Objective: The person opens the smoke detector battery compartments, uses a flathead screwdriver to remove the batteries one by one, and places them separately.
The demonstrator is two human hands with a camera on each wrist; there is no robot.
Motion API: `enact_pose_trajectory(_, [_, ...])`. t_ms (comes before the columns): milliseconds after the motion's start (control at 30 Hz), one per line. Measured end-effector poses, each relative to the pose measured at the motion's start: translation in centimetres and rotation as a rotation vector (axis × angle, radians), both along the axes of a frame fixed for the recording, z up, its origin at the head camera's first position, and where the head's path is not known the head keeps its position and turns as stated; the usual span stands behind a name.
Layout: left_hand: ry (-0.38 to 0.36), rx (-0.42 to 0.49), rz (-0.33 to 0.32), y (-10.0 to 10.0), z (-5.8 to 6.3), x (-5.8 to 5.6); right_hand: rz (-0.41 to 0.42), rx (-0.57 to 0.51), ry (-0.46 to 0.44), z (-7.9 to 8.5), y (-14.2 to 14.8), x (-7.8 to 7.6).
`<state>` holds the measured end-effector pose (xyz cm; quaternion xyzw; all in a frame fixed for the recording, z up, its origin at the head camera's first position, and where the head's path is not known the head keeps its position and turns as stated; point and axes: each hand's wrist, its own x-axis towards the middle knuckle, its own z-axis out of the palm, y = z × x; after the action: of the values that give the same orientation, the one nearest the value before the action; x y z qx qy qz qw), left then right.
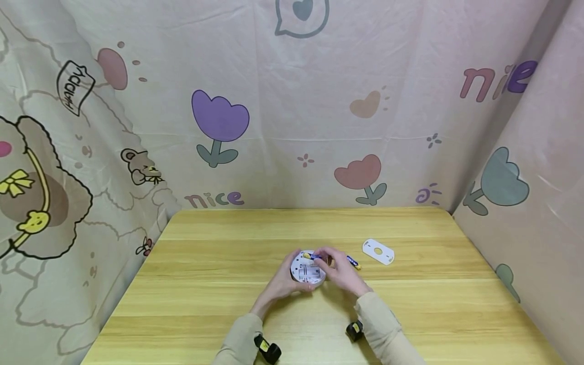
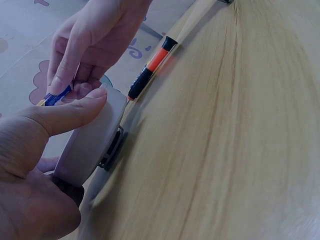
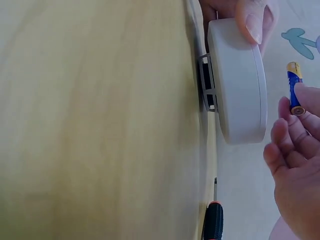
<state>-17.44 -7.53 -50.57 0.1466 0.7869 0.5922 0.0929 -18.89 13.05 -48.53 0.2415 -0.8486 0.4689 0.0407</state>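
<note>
A round white device (image 1: 298, 263), resembling a smoke alarm, shows its back upward with a bare battery compartment (image 1: 310, 274). My left hand (image 1: 284, 282) grips it by the side, thumb along the near rim. Between thumb and fingers, my right hand (image 1: 341, 269) pinches a blue battery with a yellow end (image 3: 294, 89), held above the device and apart from it in the right wrist view. Slotted dark vents (image 3: 207, 82) show on the device's underside, close to the tabletop. Another blue-and-yellow battery (image 1: 354, 262) lies on the table just beyond my right hand.
On the wooden table (image 1: 205, 263), a white mounting plate (image 1: 378, 252) with a centre hole lies to the right. An orange-and-black screwdriver (image 2: 152, 67) lies near the device, mostly hidden in the head view. Printed curtains (image 1: 292, 101) close off the back and sides.
</note>
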Motion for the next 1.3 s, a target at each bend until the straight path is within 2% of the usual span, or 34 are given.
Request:
enact_pose_trajectory(200, [0.001,0.000,0.000,0.0,-0.1,0.0,-0.071,-0.118,-0.109,0.0,0.1,0.2])
enact_pose_trajectory(433, [0.008,-0.011,0.002,0.0,0.0,0.0,-0.171,-0.334,-0.253,-0.3,0.7,0.1])
enact_pose_trajectory(633, [0.009,-0.028,0.011,0.0,0.0,0.0,-0.245,-0.481,-0.313,-0.2,1.4,0.1])
enact_pose_trajectory(967, [0.003,-0.036,0.017,0.1,0.0,0.0,-0.276,-0.714,-0.404,-0.2,2.3,0.4])
enact_pose_trajectory(1067, [0.000,-0.040,0.019,0.1,0.0,0.1,-0.283,-0.751,-0.429,-0.4,2.7,0.4])
enact_pose_trajectory(1300, [0.006,-0.049,0.018,0.1,0.0,0.1,-0.329,-0.738,-0.447,-0.6,4.0,0.6])
